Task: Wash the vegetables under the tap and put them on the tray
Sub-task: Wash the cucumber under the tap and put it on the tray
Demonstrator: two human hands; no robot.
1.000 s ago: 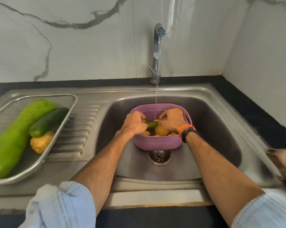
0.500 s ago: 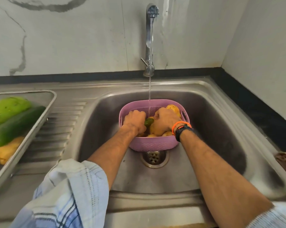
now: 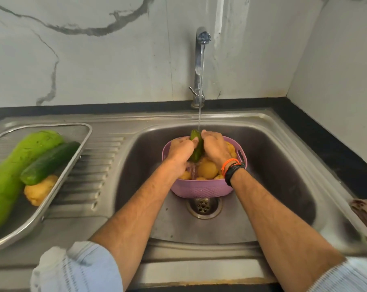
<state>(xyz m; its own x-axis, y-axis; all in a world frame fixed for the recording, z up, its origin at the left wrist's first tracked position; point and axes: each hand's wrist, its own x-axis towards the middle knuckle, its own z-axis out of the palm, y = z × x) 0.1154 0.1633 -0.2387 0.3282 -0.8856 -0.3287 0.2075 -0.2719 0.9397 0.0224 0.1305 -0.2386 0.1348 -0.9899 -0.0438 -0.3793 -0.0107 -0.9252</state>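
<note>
A small green cucumber (image 3: pixel 197 144) stands nearly upright under the running tap (image 3: pixel 202 60), over the purple basket (image 3: pixel 201 189) in the sink. My left hand (image 3: pixel 179 153) grips its left side and my right hand (image 3: pixel 215 147) grips its right side. Several yellow potatoes (image 3: pixel 208 169) lie in the basket below my hands. On the drainboard at the left, the steel tray (image 3: pixel 73 165) carries a long light-green gourd (image 3: pixel 14 167), a dark cucumber (image 3: pixel 49 162) and a potato (image 3: pixel 39 191).
The steel sink basin (image 3: pixel 273 165) has its drain (image 3: pixel 203 207) just in front of the basket. A brown cloth (image 3: pixel 366 216) lies on the sink's right rim. A marble wall stands behind and to the right.
Both hands have lifted the small cucumber out of the basket and turned it upright into the water stream. The view swung back to the left, showing more of the tray.
</note>
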